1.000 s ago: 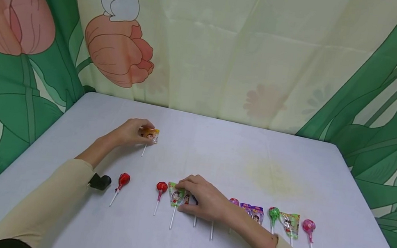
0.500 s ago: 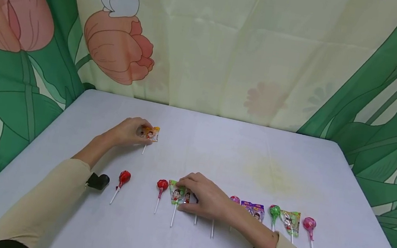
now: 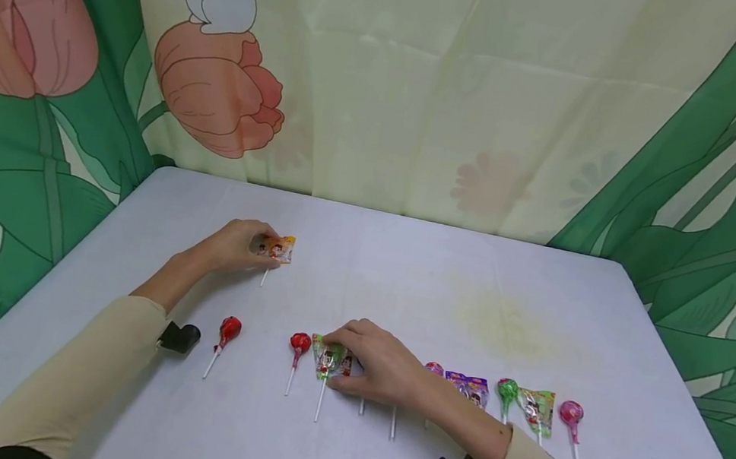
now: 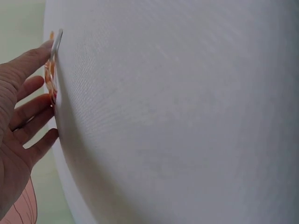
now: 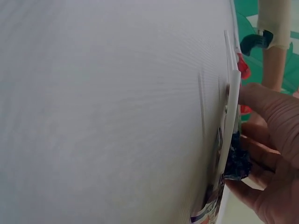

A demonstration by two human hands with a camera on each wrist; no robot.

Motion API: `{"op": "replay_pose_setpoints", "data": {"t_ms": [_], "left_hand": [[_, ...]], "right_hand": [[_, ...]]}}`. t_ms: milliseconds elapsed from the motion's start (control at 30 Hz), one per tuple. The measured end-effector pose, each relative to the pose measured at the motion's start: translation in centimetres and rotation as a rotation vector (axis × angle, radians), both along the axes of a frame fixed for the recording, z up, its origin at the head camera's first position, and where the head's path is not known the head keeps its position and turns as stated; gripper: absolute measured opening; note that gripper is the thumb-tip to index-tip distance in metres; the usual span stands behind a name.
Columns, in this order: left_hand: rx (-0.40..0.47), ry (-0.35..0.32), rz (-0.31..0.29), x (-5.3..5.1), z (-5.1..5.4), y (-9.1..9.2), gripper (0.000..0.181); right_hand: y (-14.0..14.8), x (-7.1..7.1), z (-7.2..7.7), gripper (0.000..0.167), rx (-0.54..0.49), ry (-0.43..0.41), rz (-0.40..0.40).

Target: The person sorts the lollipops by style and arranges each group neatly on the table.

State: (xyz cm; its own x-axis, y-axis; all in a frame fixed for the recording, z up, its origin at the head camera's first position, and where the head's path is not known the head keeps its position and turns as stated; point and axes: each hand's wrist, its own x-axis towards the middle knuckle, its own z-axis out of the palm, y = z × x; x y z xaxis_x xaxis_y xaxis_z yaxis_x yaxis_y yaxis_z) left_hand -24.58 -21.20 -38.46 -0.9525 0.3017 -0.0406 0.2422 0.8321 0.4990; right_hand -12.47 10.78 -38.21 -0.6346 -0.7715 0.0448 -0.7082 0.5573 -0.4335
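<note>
Near the table's far left, my left hand (image 3: 236, 245) holds an orange-wrapped lollipop (image 3: 282, 249) between thumb and fingers, its white stick pointing toward me. In the left wrist view the thumb (image 4: 35, 60) lies by that stick. My right hand (image 3: 386, 363) reaches over the middle of a row of lollipops. Its thumb and fingers grip around a lollipop in a flat clear wrapper, beside a green-wrapped lollipop (image 3: 324, 359). The right wrist view shows a dark blue wrapper (image 5: 238, 158) under the fingers. The palm hides part of the row.
Two red lollipops (image 3: 230, 329) lie left of the right hand. To its right are a pink lollipop (image 3: 434, 368), a purple-wrapped one (image 3: 467, 387), a green one (image 3: 507, 390), a green-wrapped one (image 3: 536, 411) and another pink lollipop (image 3: 571, 413). A printed curtain (image 3: 385, 94) hangs behind the white table.
Both hands and the lollipops stay essentially in place. Only the head view shifts slightly.
</note>
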Motion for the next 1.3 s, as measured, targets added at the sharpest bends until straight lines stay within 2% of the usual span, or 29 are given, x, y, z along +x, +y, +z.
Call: {"op": "replay_pose_setpoints", "data": {"t_ms": [300, 600, 867, 1067, 1300], "left_hand": [[0.001, -0.006, 0.006, 0.1, -0.2, -0.1, 0.054], [0.006, 0.0, 0.004, 0.1, -0.1, -0.1, 0.054], [0.004, -0.003, 0.004, 0.0, -0.2, -0.1, 0.052], [-0.007, -0.009, 0.008, 0.1, 0.0, -0.1, 0.053], [0.008, 0.007, 0.006, 0.2, -0.3, -0.1, 0.052]], "right_hand": [[-0.3, -0.5, -0.1, 0.047, 0.0, 0.036, 0.018], [-0.5, -1.5, 0.1, 0.04, 0.005, 0.105, 0.103], [-0.4, -2.7, 0.1, 0.036, -0.029, -0.003, 0.094], [-0.1, -3.2, 0.2, 0.035, -0.042, -0.061, 0.096], [0.4, -4.0, 0.2, 0.036, -0.069, -0.107, 0.056]]}}
